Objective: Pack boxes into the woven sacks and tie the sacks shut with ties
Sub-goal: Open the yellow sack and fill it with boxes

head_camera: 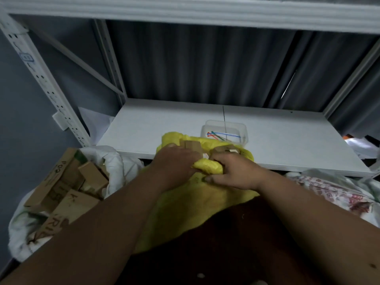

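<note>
A yellow woven sack [185, 204] stands at centre frame against the front edge of a white shelf, its mouth bunched together, with brown cardboard boxes [190, 145] showing at the top. Coloured ties [223, 135] lie in a clear tub just behind it. At lower left, a white sack [115, 161] sits open, full of cardboard boxes.

We see open room over the bare shelf board [154, 128], left and behind the clear tub of ties [225, 132]. The yellow sack [185, 206] blocks the front middle. A white sack of boxes [67, 194] crowds the left, a printed sack [329, 192] the right. The upper shelf [185, 11] caps reach overhead, and uprights [41, 79] hem both sides.
</note>
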